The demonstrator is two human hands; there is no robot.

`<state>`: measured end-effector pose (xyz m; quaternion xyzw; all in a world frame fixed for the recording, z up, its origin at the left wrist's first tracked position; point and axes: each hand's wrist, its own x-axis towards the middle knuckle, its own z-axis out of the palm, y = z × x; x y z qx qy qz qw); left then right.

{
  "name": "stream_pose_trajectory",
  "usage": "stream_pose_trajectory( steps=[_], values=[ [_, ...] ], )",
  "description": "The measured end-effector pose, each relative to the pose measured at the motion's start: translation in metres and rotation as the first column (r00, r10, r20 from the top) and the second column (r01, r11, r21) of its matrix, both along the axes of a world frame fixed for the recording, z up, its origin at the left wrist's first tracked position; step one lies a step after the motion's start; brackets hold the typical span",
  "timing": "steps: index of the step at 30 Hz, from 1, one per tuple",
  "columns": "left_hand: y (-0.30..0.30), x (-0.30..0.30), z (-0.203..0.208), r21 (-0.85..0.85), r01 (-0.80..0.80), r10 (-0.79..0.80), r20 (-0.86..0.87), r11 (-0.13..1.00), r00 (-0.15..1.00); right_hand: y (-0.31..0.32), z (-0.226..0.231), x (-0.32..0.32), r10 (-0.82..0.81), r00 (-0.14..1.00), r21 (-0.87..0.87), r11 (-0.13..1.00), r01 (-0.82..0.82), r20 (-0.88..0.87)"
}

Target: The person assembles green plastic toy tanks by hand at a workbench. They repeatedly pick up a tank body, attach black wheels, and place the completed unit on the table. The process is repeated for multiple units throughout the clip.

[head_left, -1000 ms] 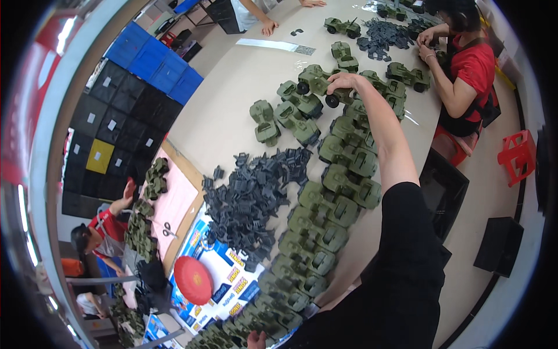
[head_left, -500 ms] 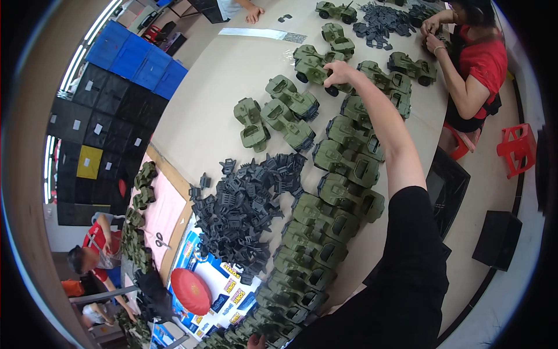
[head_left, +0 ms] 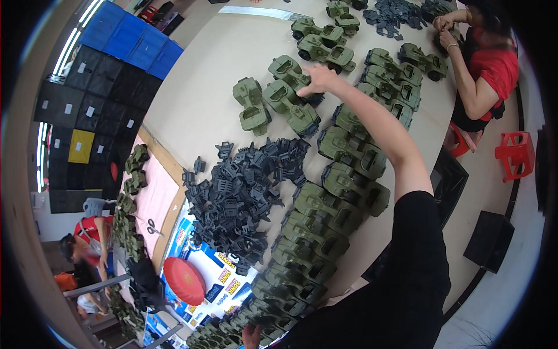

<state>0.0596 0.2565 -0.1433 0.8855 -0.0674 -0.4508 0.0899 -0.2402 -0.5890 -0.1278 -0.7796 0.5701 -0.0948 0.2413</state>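
My right hand (head_left: 317, 80) reaches across the table with its fingers spread. It is over the right side of a small group of green toy jeeps, beside the far toy jeep (head_left: 287, 68) and the nearer toy jeep (head_left: 289, 106). Left of these stands another toy jeep (head_left: 251, 106). Low in the view, my left hand (head_left: 251, 336) is beside the near end of a long row of toy jeeps (head_left: 323, 205); most of its fingers are hidden. A heap of dark grey plastic parts (head_left: 238, 195) lies left of the row.
A red oval dish (head_left: 185, 281) sits on printed sheeting left of the row. Scissors (head_left: 153, 227) lie on pink cloth. At the far right a person in red (head_left: 488, 70) handles a part beside more grey pieces (head_left: 395, 17). A red stool (head_left: 514, 156) stands on the floor.
My right hand has left a farther toy jeep and come nearer and leftward to the small group. The whole view has shifted slightly. Another person's hand at the far edge is mostly out of view.
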Motion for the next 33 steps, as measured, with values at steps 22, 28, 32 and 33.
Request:
stream_pose_trajectory(
  steps=[22,28,32,33],
  values=[
    [-0.037,-0.041,0.039,-0.116,-0.043,0.054,0.086,0.992,0.995,0.048,-0.020,0.019,-0.055,0.989,-0.154,0.987,0.034,-0.135],
    [-0.009,-0.040,0.020,-0.066,0.082,-0.071,0.164,0.994,0.984,0.078,0.008,0.104,-0.140,0.989,-0.231,0.965,0.126,-0.045],
    [-0.036,-0.033,0.022,-0.152,-0.007,0.025,0.118,0.988,0.993,0.095,-0.016,0.185,-0.291,0.955,-0.013,0.956,0.292,0.053],
    [-0.045,-0.033,0.033,-0.150,-0.027,0.040,0.084,0.988,0.996,0.097,-0.019,0.193,-0.280,0.960,-0.014,0.960,0.281,0.012]
  ],
)
